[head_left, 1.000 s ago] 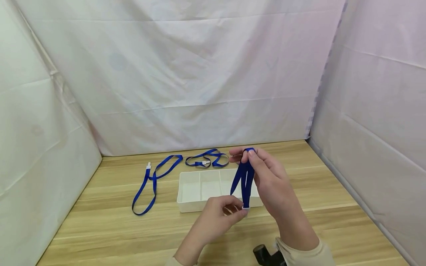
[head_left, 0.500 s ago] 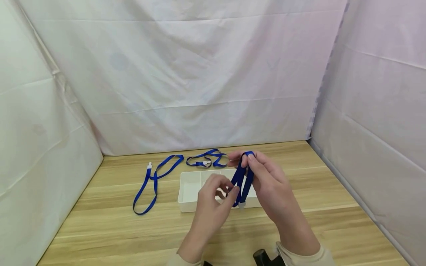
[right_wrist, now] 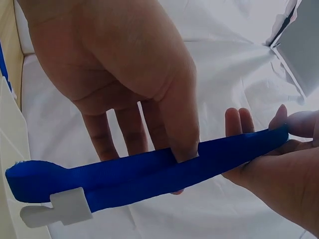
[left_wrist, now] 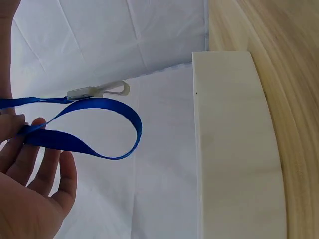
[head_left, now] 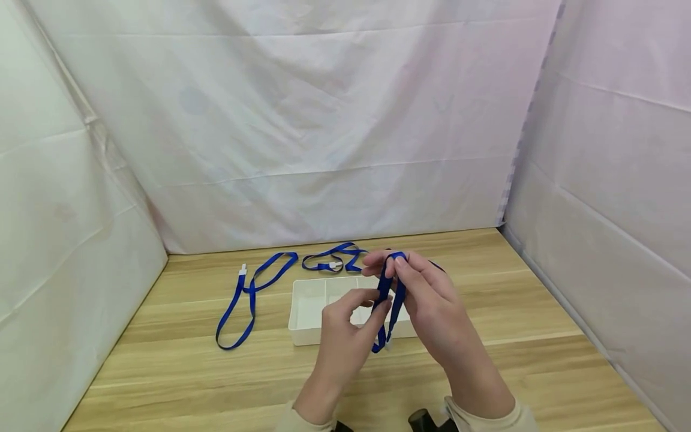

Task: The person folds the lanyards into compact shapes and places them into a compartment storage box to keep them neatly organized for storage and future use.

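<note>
My right hand (head_left: 436,309) pinches the top fold of a blue lanyard (head_left: 398,297) between thumb and fingers. Lower down, my left hand (head_left: 345,339) pinches the strap between thumb and forefinger. Below the left fingers the strap bends into a loop, plain in the left wrist view. The lanyard's white plastic clip (left_wrist: 82,93) hangs free beside that loop; the right wrist view also shows the clip (right_wrist: 72,206) next to the strap's folded end. Two more blue lanyards lie on the table, one at left (head_left: 251,300) and one behind the tray (head_left: 329,264).
A white divided tray (head_left: 308,336) stands behind and partly under the hands. It rests on a wooden table (head_left: 178,384). White cloth (head_left: 324,120) encloses the back and both sides. A black cylindrical object (head_left: 423,420) shows near the right sleeve.
My left hand has risen from the clip end to the middle of the hanging strap. The clip now hangs loose below. My right hand has shifted slightly left and down, still holding the fold.
</note>
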